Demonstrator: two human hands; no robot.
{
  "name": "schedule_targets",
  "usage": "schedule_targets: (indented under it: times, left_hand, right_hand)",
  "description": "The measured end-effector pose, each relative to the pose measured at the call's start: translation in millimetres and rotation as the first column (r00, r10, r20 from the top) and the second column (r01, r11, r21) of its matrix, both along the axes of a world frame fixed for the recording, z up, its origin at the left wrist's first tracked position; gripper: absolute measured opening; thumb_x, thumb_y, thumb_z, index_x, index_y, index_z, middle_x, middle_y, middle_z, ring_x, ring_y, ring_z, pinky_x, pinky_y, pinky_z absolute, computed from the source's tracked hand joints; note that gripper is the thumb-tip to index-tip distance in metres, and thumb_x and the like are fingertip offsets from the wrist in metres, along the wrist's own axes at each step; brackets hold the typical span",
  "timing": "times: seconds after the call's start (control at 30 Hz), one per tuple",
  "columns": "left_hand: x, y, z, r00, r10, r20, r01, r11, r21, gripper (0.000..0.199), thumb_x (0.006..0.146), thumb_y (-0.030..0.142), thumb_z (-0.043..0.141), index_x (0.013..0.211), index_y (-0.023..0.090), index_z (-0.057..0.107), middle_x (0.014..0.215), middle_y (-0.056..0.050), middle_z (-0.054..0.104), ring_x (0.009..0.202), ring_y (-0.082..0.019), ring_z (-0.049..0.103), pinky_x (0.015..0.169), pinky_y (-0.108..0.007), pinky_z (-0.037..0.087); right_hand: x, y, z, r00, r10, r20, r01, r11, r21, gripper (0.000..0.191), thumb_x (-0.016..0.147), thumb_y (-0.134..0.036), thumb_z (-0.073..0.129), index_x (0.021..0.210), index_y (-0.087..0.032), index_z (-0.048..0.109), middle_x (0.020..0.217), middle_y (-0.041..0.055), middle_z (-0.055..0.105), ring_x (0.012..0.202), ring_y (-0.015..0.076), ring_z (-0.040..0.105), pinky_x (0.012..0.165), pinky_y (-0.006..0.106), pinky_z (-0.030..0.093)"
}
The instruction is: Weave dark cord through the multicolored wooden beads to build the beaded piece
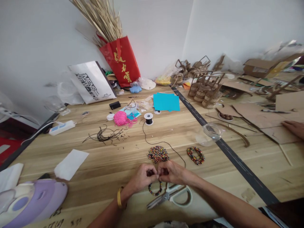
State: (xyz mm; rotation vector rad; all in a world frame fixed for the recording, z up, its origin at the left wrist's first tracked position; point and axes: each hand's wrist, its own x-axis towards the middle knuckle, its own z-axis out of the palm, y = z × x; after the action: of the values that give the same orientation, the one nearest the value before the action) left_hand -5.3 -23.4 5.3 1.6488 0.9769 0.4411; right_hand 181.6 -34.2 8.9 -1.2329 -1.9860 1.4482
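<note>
My left hand (144, 175) and my right hand (171, 172) meet fingertip to fingertip, both closed in a pinch. From their fingers hangs a beaded bracelet (155, 193), a loop of small multicoloured beads. The cord ends between the fingertips are too small to make out. Just below lie scissors (169, 196) with pale handles, blades pointing left. Right beyond my hands is a pile of loose beads (158, 154). To its right rests a coil of strung beads (195, 155). A black cord runs from a spool (148, 119) toward my right hand.
Cut black cords (105, 134) and pink yarn (120, 118) lie to the left, with blue paper (166, 102) farther back. A purple-and-white device (40, 202) stands near left. A clear round container (212, 131) sits right; another person's hand (294, 128) rests on cardboard.
</note>
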Motion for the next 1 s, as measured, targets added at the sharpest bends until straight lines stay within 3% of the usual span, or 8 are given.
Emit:
schedule_targets:
  times: [0.23, 0.5, 0.77, 1.0]
  left_hand:
    - [1.2, -0.5, 4.3, 1.0, -0.004, 0.008, 0.004, 1.0, 0.014, 0.012, 0.07, 0.021, 0.059, 0.06, 0.013, 0.058, 0.054, 0.002, 0.047, 0.052, -0.01, 0.039, 0.051, -0.021, 0.03]
    - [1.7, 1.3, -5.6, 1.0, 0.023, 0.02, -0.024, 0.999, 0.041, 0.011, 0.07, 0.02, 0.058, 0.062, 0.013, 0.059, 0.056, 0.001, 0.051, 0.053, -0.01, 0.043, 0.051, -0.021, 0.031]
    - [-0.1, 7.1, -8.0, 0.998, -0.033, 0.062, 0.034, 0.999, -0.017, 0.02, 0.074, 0.03, 0.062, 0.066, 0.011, 0.062, 0.061, -0.002, 0.057, 0.058, -0.011, 0.048, 0.056, -0.021, 0.037]
    - [0.4, 9.4, -5.3, 0.993, -0.06, 0.102, 0.065, 0.997, -0.039, 0.022, 0.074, 0.031, 0.064, 0.066, 0.011, 0.062, 0.062, -0.001, 0.058, 0.058, -0.011, 0.049, 0.057, -0.021, 0.038]
  right_hand:
    - [1.6, 4.5, -2.4, 0.996, 0.028, -0.085, -0.035, 0.996, -0.079, 0.006, 0.066, -0.013, 0.065, 0.072, -0.013, 0.064, 0.06, -0.0045, 0.056, 0.053, 0.0069, 0.046, 0.048, 0.016, 0.032]
    - [1.8, 6.6, -11.4, 0.992, 0.008, -0.125, -0.019, 0.996, -0.091, 0.004, 0.066, -0.013, 0.063, 0.066, -0.013, 0.059, 0.055, -0.0064, 0.05, 0.05, 0.0055, 0.039, 0.047, 0.016, 0.029]
    - [7.8, 8.7, -12.2, 0.98, 0.051, -0.191, -0.084, 0.982, -0.171, 0.011, 0.069, -0.024, 0.061, 0.071, -0.013, 0.058, 0.057, -0.0055, 0.047, 0.051, 0.0064, 0.038, 0.047, 0.017, 0.029]
    - [8.5, 8.0, -11.3, 0.984, 0.089, -0.153, -0.108, 0.987, -0.116, 0.008, 0.071, -0.021, 0.06, 0.071, -0.013, 0.058, 0.056, -0.0063, 0.045, 0.05, 0.0059, 0.036, 0.047, 0.016, 0.029]
